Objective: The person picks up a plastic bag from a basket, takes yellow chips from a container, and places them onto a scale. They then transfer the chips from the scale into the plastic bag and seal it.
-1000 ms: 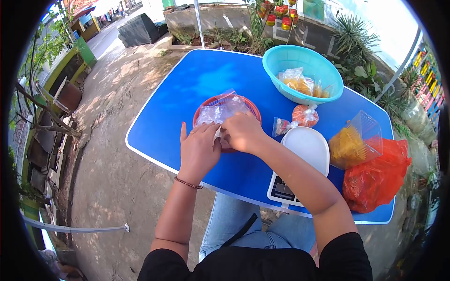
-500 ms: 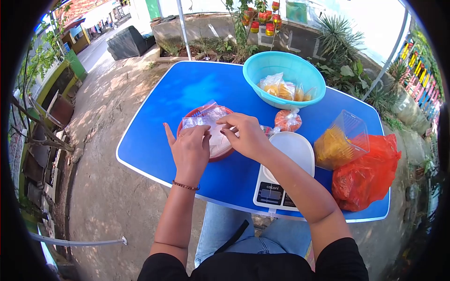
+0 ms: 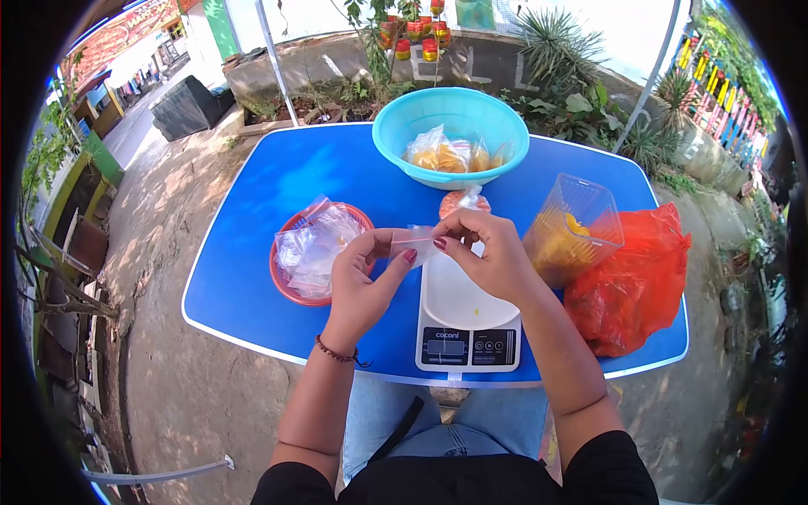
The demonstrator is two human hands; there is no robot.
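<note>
Both hands pinch a small clear zip-lock bag [image 3: 406, 245] that looks flat, above the table's middle. My left hand [image 3: 368, 282] is closed on the bag's left side, thumb in front. On its right side my right hand [image 3: 484, 252] grips the upper edge between thumb and fingers. Left of my left hand stands a red basket [image 3: 278, 265] with a heap of clear plastic bags [image 3: 316, 248]. Beneath my right hand is a white kitchen scale [image 3: 467, 299], partly covered by that hand; a tiny yellow crumb lies on its plate.
At the back of the blue table [image 3: 244, 295], a turquoise basin [image 3: 396, 139] holds several filled bags. A knotted bag of orange contents [image 3: 459, 202] sits before it. To the right are a clear container of yellow food [image 3: 560, 248] and a red plastic bag [image 3: 631, 282].
My hands have moved from over the red basket to the right, toward the scale, bringing a small zip-lock bag along. The camera view has shifted, so the table appears further left.
</note>
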